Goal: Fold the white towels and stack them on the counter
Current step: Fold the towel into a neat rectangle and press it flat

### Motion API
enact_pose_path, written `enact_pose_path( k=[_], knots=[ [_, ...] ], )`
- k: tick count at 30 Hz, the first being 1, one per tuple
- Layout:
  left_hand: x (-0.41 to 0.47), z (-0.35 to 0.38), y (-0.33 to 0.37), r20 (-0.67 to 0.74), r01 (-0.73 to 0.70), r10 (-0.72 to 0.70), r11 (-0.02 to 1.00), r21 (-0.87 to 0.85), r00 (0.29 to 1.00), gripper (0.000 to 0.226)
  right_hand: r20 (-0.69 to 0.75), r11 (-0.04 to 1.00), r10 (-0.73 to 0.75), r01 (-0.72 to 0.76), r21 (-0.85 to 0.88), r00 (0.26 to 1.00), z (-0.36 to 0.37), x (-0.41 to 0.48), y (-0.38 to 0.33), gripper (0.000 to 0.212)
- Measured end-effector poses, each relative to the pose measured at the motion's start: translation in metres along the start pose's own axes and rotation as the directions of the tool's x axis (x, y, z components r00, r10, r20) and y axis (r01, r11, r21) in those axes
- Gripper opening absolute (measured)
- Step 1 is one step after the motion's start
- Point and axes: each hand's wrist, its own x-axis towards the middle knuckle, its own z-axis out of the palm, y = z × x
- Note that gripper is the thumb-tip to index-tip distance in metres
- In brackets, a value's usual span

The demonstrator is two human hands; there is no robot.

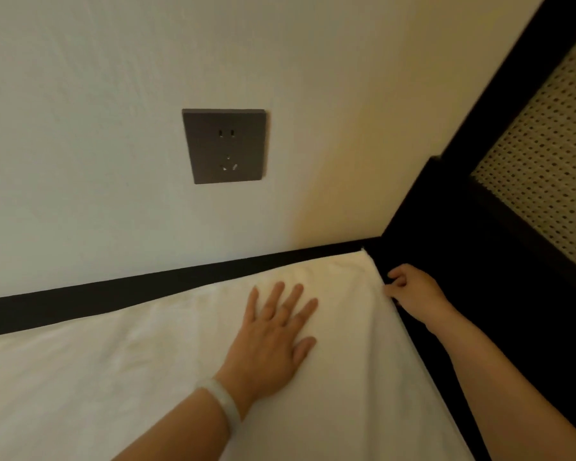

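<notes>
Behind the counter [80,304], a pale wall [80,128] is seen. Most of the dark counter is covered by a white towel [113,377], laid flat up to its far right corner. A dark socket [225,146] is mounted on the wall. The towel is pressed by the left hand [273,341], fingers spread flat; its right edge is pinched by the right hand [409,291]. A pale bracelet [225,404] is worn on the left wrist.

A dark socket [225,146] (square plate) sits on the pale wall [80,128], near a perhaps-woven panel [546,161].
</notes>
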Motion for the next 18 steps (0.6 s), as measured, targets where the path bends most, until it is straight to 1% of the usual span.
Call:
enact_pose_path(
  k=[3,6,8,9,11,13,14,15,16,17,18],
  knots=[
    [0.000,-0.003,0.002,0.034,0.013,-0.013,1.000,0.005,0.999,0.061,0.057,0.990,0.068,-0.060,-0.124,0.996,-0.003,-0.052,0.029,0.024],
    [0.000,-0.006,0.004,0.056,0.031,-0.031,0.999,0.010,0.998,0.063,0.095,0.978,0.136,-0.118,-0.174,0.986,-0.001,-0.089,0.048,0.028],
    [0.000,-0.009,0.004,0.055,0.032,-0.033,0.999,0.018,0.998,0.065,0.102,0.965,0.158,-0.132,-0.227,0.982,0.002,-0.100,0.058,0.032],
    [0.000,-0.010,0.005,0.065,0.032,-0.033,0.999,0.019,0.997,0.066,0.094,0.963,0.154,-0.128,-0.236,0.984,0.004,-0.101,0.062,0.032],
    [-0.001,-0.014,0.007,0.070,0.036,-0.037,0.999,0.016,0.997,0.069,0.051,0.978,0.131,-0.121,-0.172,0.990,0.004,-0.103,0.068,0.031],
    [-0.001,-0.017,0.008,0.077,0.034,-0.035,0.999,0.018,0.996,0.072,-0.034,0.987,0.128,-0.130,-0.090,0.991,-0.001,-0.106,0.072,0.031],
    [-0.001,-0.016,0.009,0.082,0.033,-0.035,0.999,0.019,0.996,0.073,-0.080,0.986,0.119,-0.127,-0.106,0.990,-0.003,-0.108,0.074,0.028],
    [-0.001,-0.017,0.009,0.085,0.034,-0.036,0.999,0.023,0.996,0.073,-0.149,0.975,0.080,-0.108,-0.193,0.986,-0.003,-0.111,0.075,0.024],
    [0.000,-0.017,0.009,0.087,0.034,-0.037,0.999,0.032,0.996,0.074,-0.234,0.948,-0.001,-0.073,-0.310,0.972,0.001,-0.114,0.075,0.022],
    [0.000,-0.017,0.009,0.088,0.032,-0.036,0.999,0.041,0.995,0.074,-0.312,0.911,-0.132,-0.008,-0.412,0.941,0.009,-0.119,0.073,0.025],
    [0.000,-0.017,0.009,0.086,0.031,-0.035,0.998,0.047,0.996,0.074,-0.334,0.887,-0.259,0.085,-0.455,0.906,0.020,-0.126,0.066,0.031]
  ],
)
